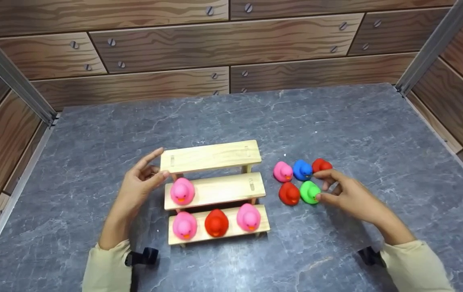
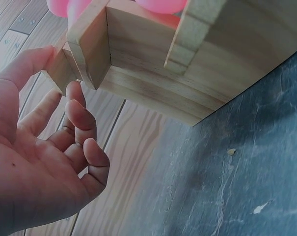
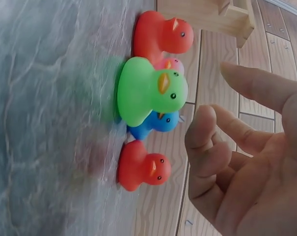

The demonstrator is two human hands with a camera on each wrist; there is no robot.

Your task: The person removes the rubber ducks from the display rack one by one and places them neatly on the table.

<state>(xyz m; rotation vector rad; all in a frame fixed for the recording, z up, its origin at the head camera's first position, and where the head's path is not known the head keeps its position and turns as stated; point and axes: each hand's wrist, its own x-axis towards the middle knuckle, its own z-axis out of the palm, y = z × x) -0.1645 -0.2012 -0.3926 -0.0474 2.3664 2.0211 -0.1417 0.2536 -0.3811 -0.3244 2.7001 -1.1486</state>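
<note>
My left hand (image 1: 134,186) holds the left end of the top board of a three-step wooden stand (image 1: 211,157), thumb at the near corner and index finger at the far one. The other fingers curl loosely beside it in the left wrist view. My right hand (image 1: 349,198) hovers around the right side of a green rubber duck (image 1: 307,191), thumb and fingers spread apart. In the right wrist view, a gap shows between the fingertips and the green duck. Close around it sit a blue duck (image 1: 302,170), a pink duck (image 1: 282,172) and two red ducks (image 1: 288,194).
On the stand's bottom step, a red duck (image 1: 216,223) sits between two pink ducks (image 1: 248,217). Another pink duck (image 1: 182,191) is at the left of the middle step. Wood-patterned walls (image 1: 231,42) enclose the grey marbled table (image 1: 106,134) at the back and sides.
</note>
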